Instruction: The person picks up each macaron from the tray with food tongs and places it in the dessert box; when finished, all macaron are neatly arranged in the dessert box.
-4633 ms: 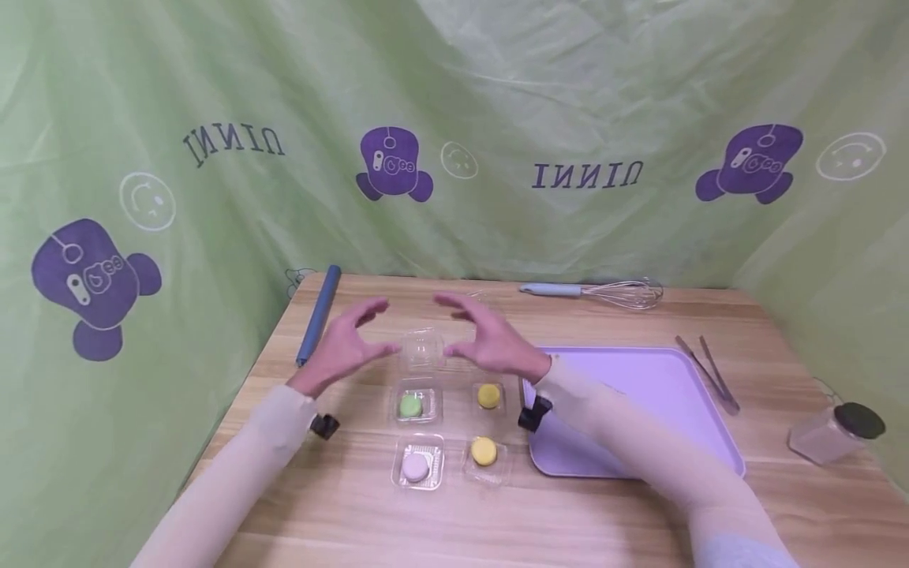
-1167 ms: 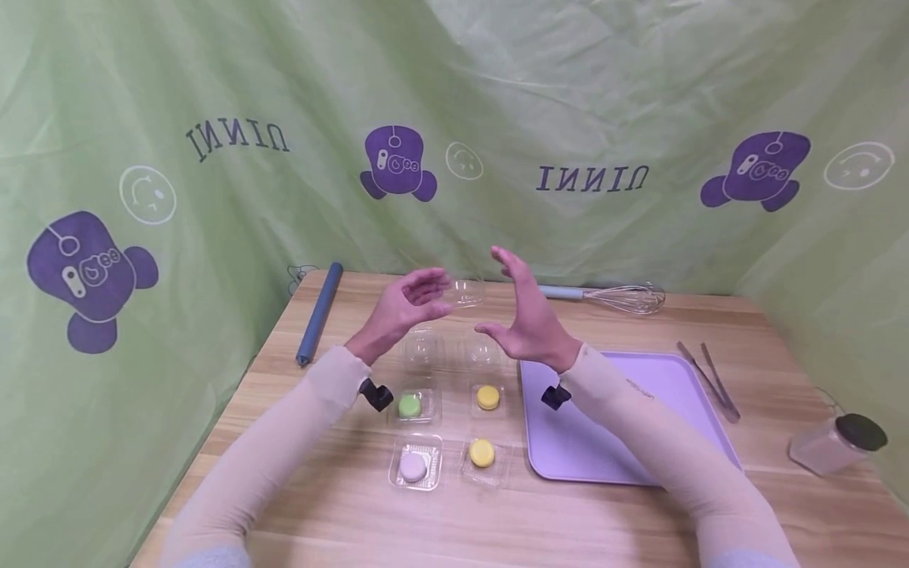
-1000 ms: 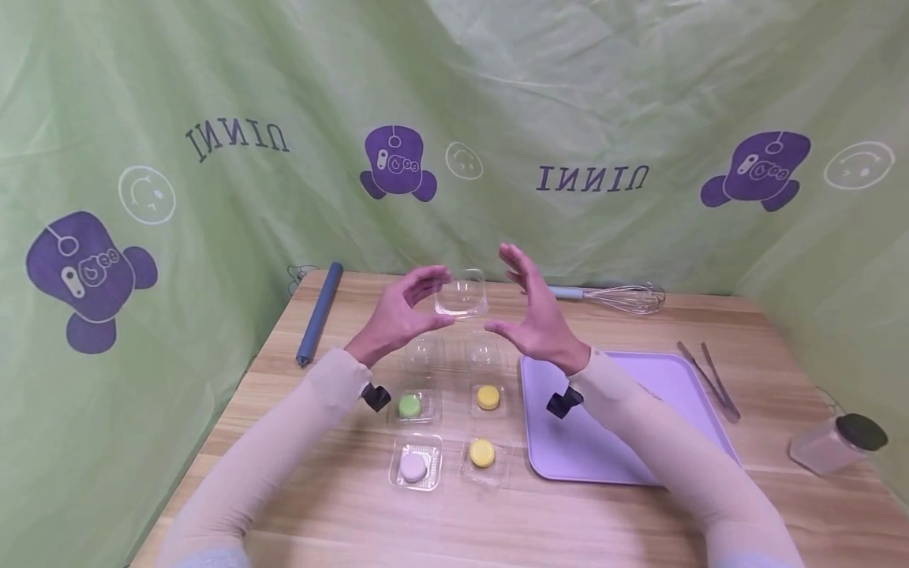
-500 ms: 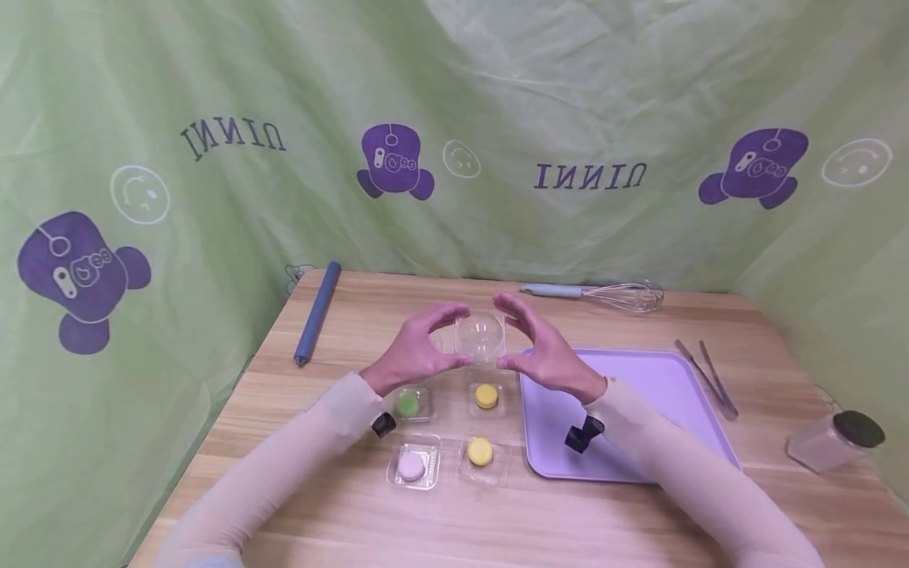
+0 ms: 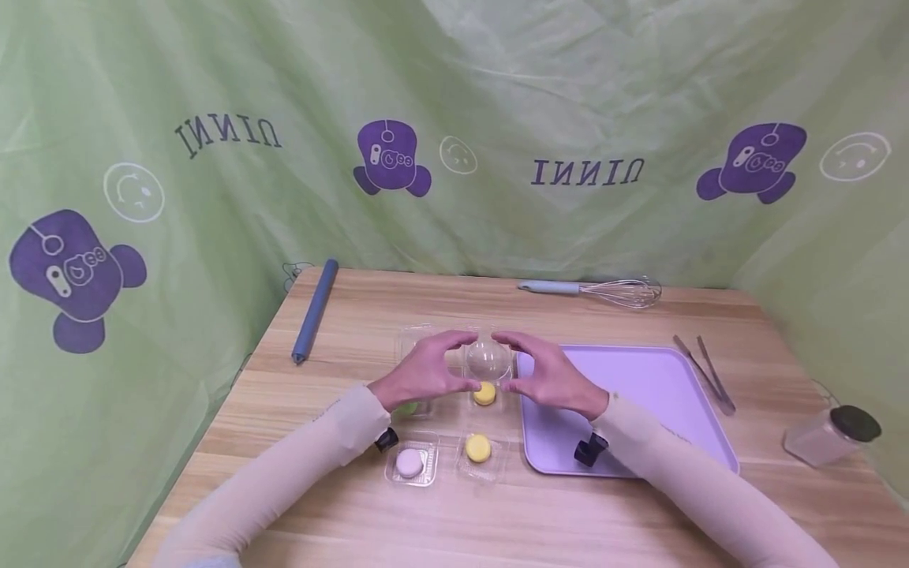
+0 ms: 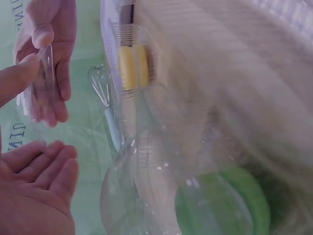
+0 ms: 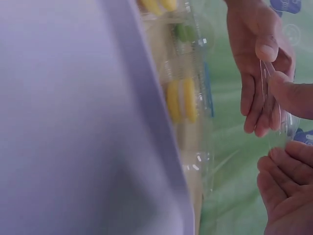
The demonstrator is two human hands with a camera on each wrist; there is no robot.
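Both hands hold a clear domed plastic lid [image 5: 488, 359] between them, low over the far yellow macaron [image 5: 484, 393]. My left hand [image 5: 429, 369] grips its left side, fingers at the far edge and thumb at the near edge. My right hand [image 5: 550, 375] does the same on the right side. In the right wrist view the lid's thin edge [image 7: 281, 115] runs between thumb and fingers. Below lie a nearer yellow macaron [image 5: 479, 448] and a lilac macaron [image 5: 409, 463], each in a clear base. A green macaron [image 5: 406, 408] is partly hidden by my left hand.
A lilac tray [image 5: 639, 410] lies right of the macarons, under my right forearm. Tongs [image 5: 706, 375] and a dark-lidded jar [image 5: 831, 435] are farther right. A whisk [image 5: 596, 290] lies at the back edge, a blue rolling pin [image 5: 316, 312] at the left. Another clear lid [image 5: 415, 338] stands behind my left hand.
About a second ago my left hand held the lid near the back, with my right hand apart from it. Now both hands grip it and have brought it nearer, lower in the view.
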